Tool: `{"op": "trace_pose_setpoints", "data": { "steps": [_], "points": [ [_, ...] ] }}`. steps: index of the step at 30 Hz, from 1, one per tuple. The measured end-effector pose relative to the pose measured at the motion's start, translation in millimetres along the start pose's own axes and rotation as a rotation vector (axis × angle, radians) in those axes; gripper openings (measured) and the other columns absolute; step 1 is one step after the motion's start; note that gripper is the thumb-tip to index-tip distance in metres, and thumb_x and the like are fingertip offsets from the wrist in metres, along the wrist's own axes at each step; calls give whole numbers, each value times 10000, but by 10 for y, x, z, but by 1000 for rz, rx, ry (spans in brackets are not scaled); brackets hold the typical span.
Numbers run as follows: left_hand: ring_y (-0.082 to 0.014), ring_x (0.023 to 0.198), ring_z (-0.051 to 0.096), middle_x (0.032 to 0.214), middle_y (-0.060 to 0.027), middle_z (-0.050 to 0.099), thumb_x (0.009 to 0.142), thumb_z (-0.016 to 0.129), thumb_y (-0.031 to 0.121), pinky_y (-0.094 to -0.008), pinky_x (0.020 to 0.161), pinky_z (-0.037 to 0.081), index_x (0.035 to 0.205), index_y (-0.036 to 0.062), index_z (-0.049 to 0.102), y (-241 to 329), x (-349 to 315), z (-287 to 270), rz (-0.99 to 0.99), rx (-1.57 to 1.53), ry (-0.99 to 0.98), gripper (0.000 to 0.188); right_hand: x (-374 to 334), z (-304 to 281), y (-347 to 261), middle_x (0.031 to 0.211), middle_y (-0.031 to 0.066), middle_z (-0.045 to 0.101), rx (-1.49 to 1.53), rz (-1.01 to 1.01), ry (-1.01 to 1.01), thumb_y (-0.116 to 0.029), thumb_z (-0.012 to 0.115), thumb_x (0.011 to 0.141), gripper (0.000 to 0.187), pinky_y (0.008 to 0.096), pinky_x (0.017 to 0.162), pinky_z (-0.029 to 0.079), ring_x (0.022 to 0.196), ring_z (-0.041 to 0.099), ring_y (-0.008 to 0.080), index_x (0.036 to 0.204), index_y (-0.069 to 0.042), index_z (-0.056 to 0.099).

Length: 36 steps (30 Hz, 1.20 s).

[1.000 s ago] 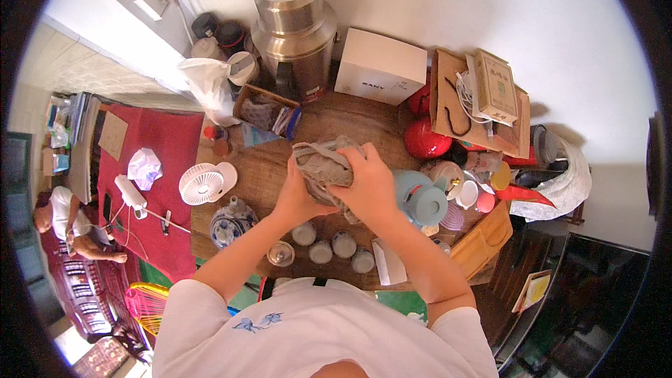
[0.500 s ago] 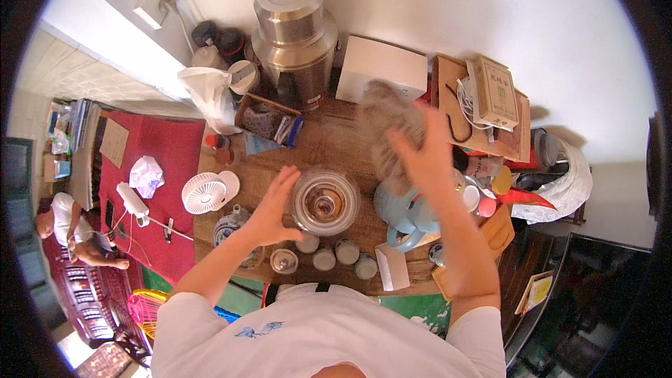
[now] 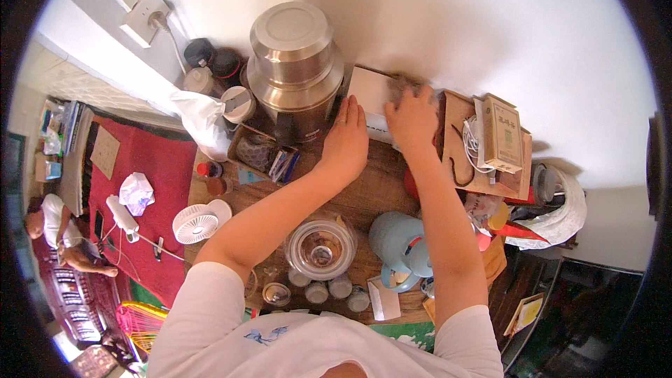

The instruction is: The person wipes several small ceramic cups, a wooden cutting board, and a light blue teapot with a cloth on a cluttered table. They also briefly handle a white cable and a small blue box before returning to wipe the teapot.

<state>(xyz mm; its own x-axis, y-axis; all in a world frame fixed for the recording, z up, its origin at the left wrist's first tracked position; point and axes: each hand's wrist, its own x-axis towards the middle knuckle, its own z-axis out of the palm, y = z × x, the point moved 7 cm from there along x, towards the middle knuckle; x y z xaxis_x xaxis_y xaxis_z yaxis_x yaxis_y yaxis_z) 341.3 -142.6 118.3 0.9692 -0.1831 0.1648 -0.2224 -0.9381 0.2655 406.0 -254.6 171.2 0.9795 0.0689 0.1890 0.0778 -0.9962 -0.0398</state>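
My left hand [image 3: 348, 145] lies against the left side of a white box [image 3: 369, 91] by the wall, its fingers stretched out and holding nothing. My right hand [image 3: 414, 124] is at the box's right end with its fingers bent. A blurred grey-brown cloth [image 3: 437, 92] shows around its fingertips, mostly hidden by the hand. A steel vacuum flask [image 3: 292, 63] stands just left of the box. Nearer me are a clear round lidded container [image 3: 320, 252] and a light-blue kettle [image 3: 393, 241], both untouched.
Several small cups [image 3: 317, 292] and a white card [image 3: 383, 299] lie at the near edge. A white fan [image 3: 197, 224] is at left. Cartons and cables sit on a cardboard box [image 3: 498, 136] at right. A person [image 3: 66, 231] sits far left.
Both hands have moved away from me to the white box. My right hand carried the cloth from above the kettle to the box's right end; my left hand left the clear container's side.
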Motion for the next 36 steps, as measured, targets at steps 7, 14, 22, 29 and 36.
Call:
{"op": "trace_pose_setpoints", "data": {
  "steps": [7, 14, 22, 29, 36],
  "points": [
    [-381, 1363, 366, 1448, -298, 348, 837, 508, 6, -398, 1088, 385, 1344, -150, 382, -35, -44, -72, 5, -57, -10, 546, 24, -9, -398, 1149, 129, 545, 191, -355, 17, -199, 682, 766, 275, 446, 774, 555, 1039, 589, 350, 1014, -80, 691],
    [-367, 1339, 408, 1430, -277, 385, 844, 470, 2, -414, 1052, 428, 1292, -125, 445, 15, -47, -32, 30, 60, 139, 467, -145, 188, 147, 1173, 183, 505, -23, 8, 115, -92, 646, 764, 448, 470, 760, 529, 1001, 548, 406, 1210, -104, 606],
    [-430, 1046, 573, 1274, -298, 483, 781, 578, -16, -470, 812, 502, 1335, -37, 349, -217, 10, -275, -144, -370, -103, 599, -721, 465, -408, 1272, 175, 411, 436, -54, 526, 67, 602, 712, 549, 505, 1004, 356, 1172, 363, 425, 1227, -117, 555],
    [-410, 1082, 580, 1367, -287, 452, 774, 531, -52, -435, 833, 520, 1493, -12, 146, -244, 64, -335, -103, -246, -219, 816, -855, 919, -374, 1293, 117, 406, 394, -47, 636, -153, 642, 873, 287, 549, 1037, 316, 1220, 363, 396, 1153, -168, 582],
    [-400, 1188, 531, 1421, -282, 406, 761, 496, -78, -418, 906, 505, 1483, -30, 168, -244, -4, -241, 19, -251, -109, 794, -1302, 1885, 296, 1405, 156, 415, 208, 613, 151, -213, 557, 906, 350, 558, 1026, 324, 1235, 387, 421, 1240, -114, 584]
  ]
}}
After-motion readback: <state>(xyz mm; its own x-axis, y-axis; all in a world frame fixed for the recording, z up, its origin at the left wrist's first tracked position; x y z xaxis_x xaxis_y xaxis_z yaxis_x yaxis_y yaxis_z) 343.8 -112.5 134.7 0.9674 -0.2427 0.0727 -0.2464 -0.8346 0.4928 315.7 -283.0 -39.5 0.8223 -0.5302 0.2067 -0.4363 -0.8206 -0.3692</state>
